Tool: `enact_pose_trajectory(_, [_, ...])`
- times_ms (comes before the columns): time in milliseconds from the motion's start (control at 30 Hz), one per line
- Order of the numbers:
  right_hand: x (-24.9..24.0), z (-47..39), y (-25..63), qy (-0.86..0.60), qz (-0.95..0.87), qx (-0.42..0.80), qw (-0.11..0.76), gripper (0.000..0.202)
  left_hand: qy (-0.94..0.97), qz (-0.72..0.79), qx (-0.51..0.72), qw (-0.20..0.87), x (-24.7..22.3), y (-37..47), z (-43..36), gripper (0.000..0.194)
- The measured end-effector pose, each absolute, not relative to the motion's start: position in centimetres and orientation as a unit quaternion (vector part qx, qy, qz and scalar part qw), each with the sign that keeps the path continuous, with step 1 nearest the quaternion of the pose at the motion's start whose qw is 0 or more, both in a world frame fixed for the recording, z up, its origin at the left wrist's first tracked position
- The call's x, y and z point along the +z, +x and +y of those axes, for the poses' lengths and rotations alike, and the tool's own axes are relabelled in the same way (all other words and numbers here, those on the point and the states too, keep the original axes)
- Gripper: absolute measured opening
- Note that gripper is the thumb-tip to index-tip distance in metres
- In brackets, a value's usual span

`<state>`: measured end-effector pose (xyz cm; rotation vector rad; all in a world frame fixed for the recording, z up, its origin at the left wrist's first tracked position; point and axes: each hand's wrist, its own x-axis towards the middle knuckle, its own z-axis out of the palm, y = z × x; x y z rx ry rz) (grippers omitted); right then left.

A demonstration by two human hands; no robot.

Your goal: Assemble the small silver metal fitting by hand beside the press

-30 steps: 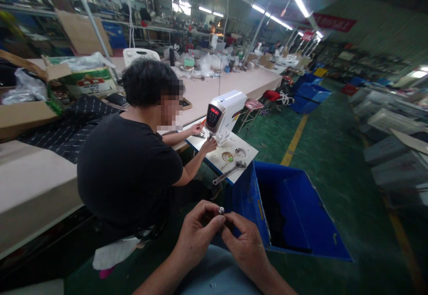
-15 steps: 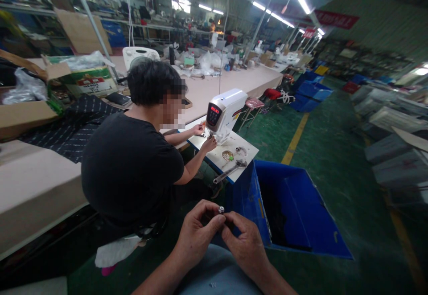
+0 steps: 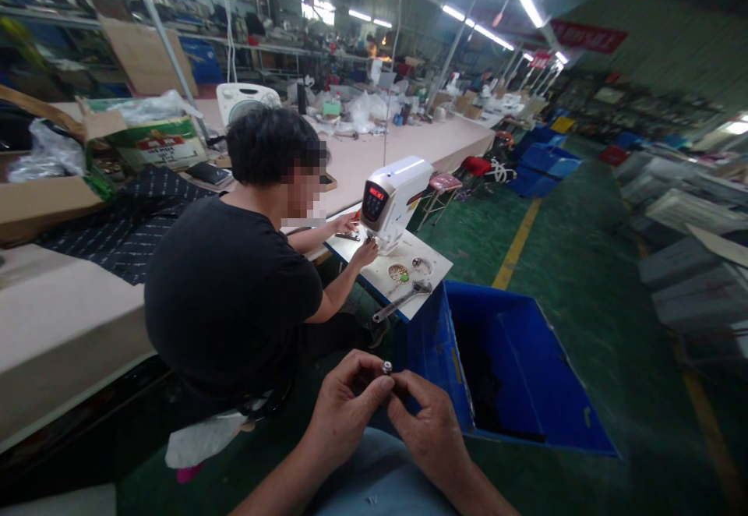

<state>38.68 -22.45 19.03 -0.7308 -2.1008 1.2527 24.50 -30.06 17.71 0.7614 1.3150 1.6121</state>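
A small round metal part (image 3: 386,367) sticks up between the fingertips of both hands, low in the middle of the view. My left hand (image 3: 344,403) pinches it between thumb and forefinger. My right hand (image 3: 425,415) is closed too, its fingertips meeting the left ones at the same part from the other side. Its lower portion is hidden by the fingers, so its exact kind cannot be made out. Both hands are above my lap.
A co-worker (image 3: 234,282) in a black shirt sits ahead-left, hands at a white machine (image 3: 400,189) with a red display. An adjustable wrench (image 3: 403,300) and a dish of small parts (image 3: 398,273) are on its table. A blue bin (image 3: 561,422) stands right of my hands.
My hands and the metal part stay practically still. The co-worker's head and upper body have shifted very slightly right in the view.
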Motion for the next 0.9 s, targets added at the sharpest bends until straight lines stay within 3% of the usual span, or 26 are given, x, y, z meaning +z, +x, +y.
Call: enact_pose_trajectory(900, [19.09,-22.56,38.80,-0.269,-0.792,0.458,0.302,0.018,0.316,0.529,0.648,0.448,17.92,24.66,-30.06,0.024])
